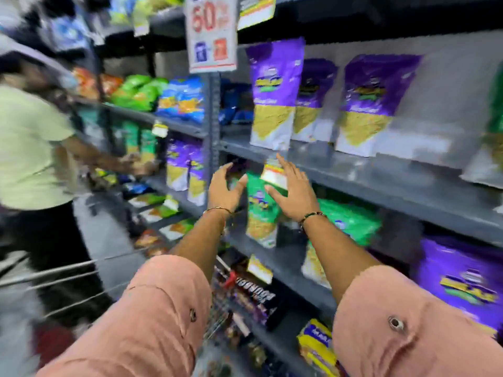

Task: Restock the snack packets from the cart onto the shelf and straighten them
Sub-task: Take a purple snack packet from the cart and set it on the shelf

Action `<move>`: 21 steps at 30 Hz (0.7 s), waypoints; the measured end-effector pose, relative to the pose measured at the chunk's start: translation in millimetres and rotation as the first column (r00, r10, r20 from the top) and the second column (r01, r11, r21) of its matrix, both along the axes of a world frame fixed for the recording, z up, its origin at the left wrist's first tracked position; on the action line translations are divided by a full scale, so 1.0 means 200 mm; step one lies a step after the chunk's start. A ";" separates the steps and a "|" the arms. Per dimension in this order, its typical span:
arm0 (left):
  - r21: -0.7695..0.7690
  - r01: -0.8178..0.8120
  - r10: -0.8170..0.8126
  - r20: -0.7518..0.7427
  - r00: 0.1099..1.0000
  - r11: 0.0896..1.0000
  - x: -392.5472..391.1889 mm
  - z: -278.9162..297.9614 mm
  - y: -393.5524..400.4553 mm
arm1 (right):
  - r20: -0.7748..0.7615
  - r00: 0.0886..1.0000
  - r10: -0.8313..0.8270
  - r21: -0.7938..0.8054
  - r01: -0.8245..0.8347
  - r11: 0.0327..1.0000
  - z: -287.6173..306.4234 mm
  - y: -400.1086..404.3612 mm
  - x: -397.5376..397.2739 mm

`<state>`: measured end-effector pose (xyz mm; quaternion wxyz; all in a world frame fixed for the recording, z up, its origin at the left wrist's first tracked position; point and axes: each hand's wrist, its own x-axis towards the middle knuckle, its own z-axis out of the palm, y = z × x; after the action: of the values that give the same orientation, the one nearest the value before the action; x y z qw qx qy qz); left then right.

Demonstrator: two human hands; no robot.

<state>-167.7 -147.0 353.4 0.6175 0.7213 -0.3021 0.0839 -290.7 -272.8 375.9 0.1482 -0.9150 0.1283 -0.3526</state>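
A green snack packet [260, 210] stands upright on the grey middle shelf [381, 186]. My left hand [224, 187] is at its left side and my right hand [292, 190] at its right, both with fingers spread; whether they touch it is blurred. Purple snack packets [275, 93] stand on the shelf above. More green packets [351, 221] lie to the right, behind my right forearm. The wire cart [220, 303] sits below my arms with dark packets [253, 295] in it.
Another person in a light green shirt [30, 148] reaches into the shelves at left. A "60" sale sign [211, 34] hangs on the upright post. Purple packets [462, 281] fill the lower right shelf. Yellow-blue packs [318, 346] lie near the bottom.
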 end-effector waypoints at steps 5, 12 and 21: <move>0.102 -0.119 0.137 -0.198 0.971 0.988 0.40 -0.42 0.52 | -0.226 0.948 0.223 0.241 -0.167 0.956 -0.35 0.35 0.52; 0.248 -0.223 0.326 -0.541 0.775 0.943 0.71 -1.11 1.24 | -0.660 0.565 0.495 0.533 -0.112 0.839 -1.13 0.81 1.10; 0.461 0.716 0.423 -0.871 0.252 0.524 0.77 -2.04 1.65 | -0.921 0.099 0.376 0.370 -0.077 0.926 -2.01 0.98 1.54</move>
<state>-14.0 183.1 -54.9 0.2406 0.7651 0.0562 -0.5946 16.6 -75.9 -25.4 0.1839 -0.9034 0.0896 0.3769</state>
